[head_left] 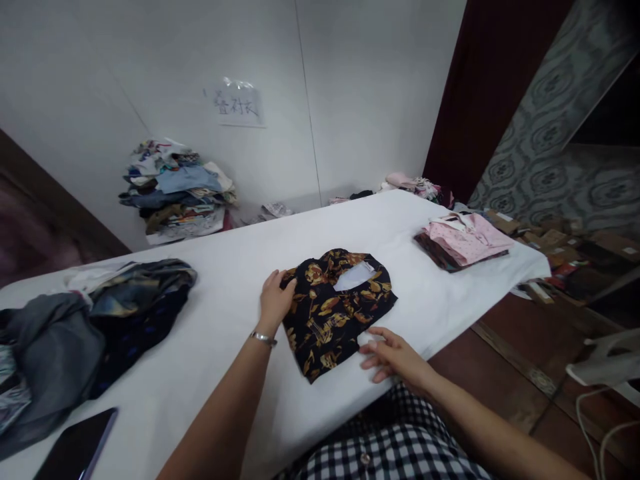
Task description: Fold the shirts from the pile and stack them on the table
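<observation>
A folded black shirt with a gold and brown flower print (327,310) lies on the white-covered table (225,360), its neck opening facing away from me. My left hand (276,300) rests at the shirt's left edge, thumb on the fabric and fingers apart. Beside the lower right edge, my right hand (393,355) has its fingers spread, with nothing in it; the fingertips are close to the cloth, and I cannot tell whether they touch.
Folded shirts, a pink one (467,237) on top, are stacked at the right. Loose dark and grey garments (55,353) and a phone (77,443) lie at the left. A tall clothes pile (183,190) stands by the wall; a white plastic chair (607,363) is at the right.
</observation>
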Action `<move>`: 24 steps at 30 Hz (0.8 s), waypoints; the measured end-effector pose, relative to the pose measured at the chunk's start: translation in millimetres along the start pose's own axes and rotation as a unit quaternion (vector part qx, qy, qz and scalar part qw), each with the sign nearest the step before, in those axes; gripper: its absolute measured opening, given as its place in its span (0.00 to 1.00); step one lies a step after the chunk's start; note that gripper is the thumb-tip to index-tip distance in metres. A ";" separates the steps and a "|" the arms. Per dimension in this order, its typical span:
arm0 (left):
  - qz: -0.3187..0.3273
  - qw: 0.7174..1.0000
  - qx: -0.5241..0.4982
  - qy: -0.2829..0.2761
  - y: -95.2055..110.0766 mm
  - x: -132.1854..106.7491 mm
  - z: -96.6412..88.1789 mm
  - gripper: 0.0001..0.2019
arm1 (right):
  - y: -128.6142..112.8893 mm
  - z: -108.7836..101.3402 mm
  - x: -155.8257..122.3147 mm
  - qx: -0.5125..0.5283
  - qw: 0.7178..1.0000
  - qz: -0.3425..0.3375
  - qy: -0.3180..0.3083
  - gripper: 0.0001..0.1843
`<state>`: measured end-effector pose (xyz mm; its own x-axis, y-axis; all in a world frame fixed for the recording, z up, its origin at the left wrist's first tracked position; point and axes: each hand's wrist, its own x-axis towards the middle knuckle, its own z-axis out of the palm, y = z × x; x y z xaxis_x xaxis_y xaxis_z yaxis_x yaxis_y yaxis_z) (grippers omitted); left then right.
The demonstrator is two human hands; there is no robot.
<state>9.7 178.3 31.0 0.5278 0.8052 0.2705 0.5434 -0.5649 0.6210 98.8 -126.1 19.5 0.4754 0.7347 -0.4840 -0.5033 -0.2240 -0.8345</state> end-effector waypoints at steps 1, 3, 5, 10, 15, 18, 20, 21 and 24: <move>-0.007 1.000 0.023 -0.011 1.3 8.2 0.2 0.24 | -2.0 0.4 0.3 0.030 0.999 0.017 0.002 0.31; -0.020 0.997 0.057 -0.037 3.8 21.8 2.2 0.27 | -5.4 2.5 0.9 0.077 0.996 0.043 -0.007 0.26; -0.034 0.994 0.075 -0.076 5.9 31.3 4.8 0.29 | -7.0 6.4 2.2 0.102 0.993 0.055 -0.022 0.22; -0.082 0.978 0.086 -0.170 7.2 44.6 6.3 0.20 | -7.0 22.1 16.2 0.117 0.991 0.048 -0.053 0.20; -0.127 0.975 0.078 -0.164 -3.5 38.9 -13.7 0.14 | -15.5 33.1 42.2 0.060 0.997 -0.004 -0.049 0.20; -0.153 0.975 0.075 -0.146 -19.9 10.4 -36.1 0.16 | -25.4 25.7 53.4 -0.009 0.996 -0.083 -0.040 0.19; -0.168 0.971 0.068 -0.153 -31.4 -18.0 -51.4 0.15 | -30.7 14.7 58.3 -0.053 0.991 -0.120 -0.027 0.19; -0.174 0.969 0.059 -0.165 -36.2 -32.7 -58.8 0.15 | -32.5 8.4 60.2 -0.074 0.989 -0.130 -0.023 0.18; -0.170 0.958 0.047 -0.226 -43.6 -67.7 -79.1 0.17 | -33.7 -8.3 63.6 -0.126 0.981 -0.149 -0.005 0.15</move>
<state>-101.4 162.7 43.8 0.5268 0.7969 -0.2956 0.7796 -0.3144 0.5416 151.9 -77.1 14.6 0.5669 0.7971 -0.2079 -0.1483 -0.1495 -0.9776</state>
